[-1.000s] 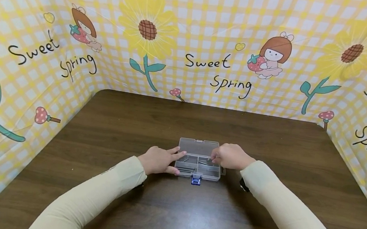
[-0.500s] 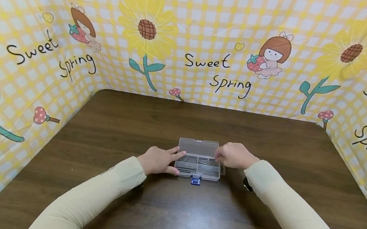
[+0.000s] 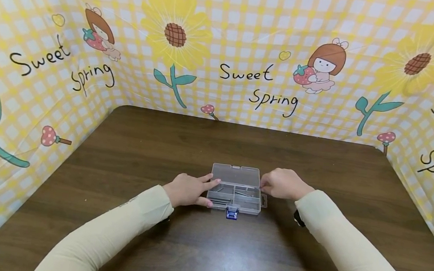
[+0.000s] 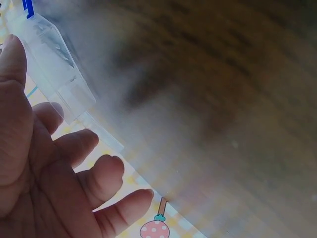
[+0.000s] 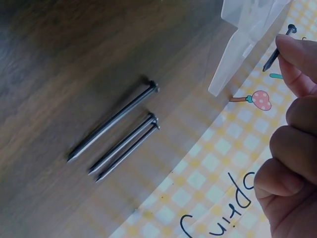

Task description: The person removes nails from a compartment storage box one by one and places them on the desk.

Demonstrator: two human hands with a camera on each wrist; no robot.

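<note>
A clear plastic box [image 3: 247,206] with a divided inside stands on the table, its lid [image 3: 235,175] tipped back and its blue latch [image 3: 231,214] facing me. Thin metal pieces lie in several compartments. My left hand [image 3: 184,189] has its fingers spread and touches the box's left side, thumb at the front corner. Just right of the box, my right hand [image 3: 285,183] pinches a short dark nail [image 5: 271,60] between thumb and index finger. In the right wrist view, three longer nails [image 5: 113,122] lie on the table beside that hand; the head view does not show them.
The brown wooden table [image 3: 152,141] is bounded at the back and sides by a yellow checked cloth [image 3: 245,31] with printed flowers. A clear hanging tab [image 3: 264,201] juts from the box's right side.
My right hand has moved right, from over the box's right compartments to just outside its right edge. The left hand and the box keep their places.
</note>
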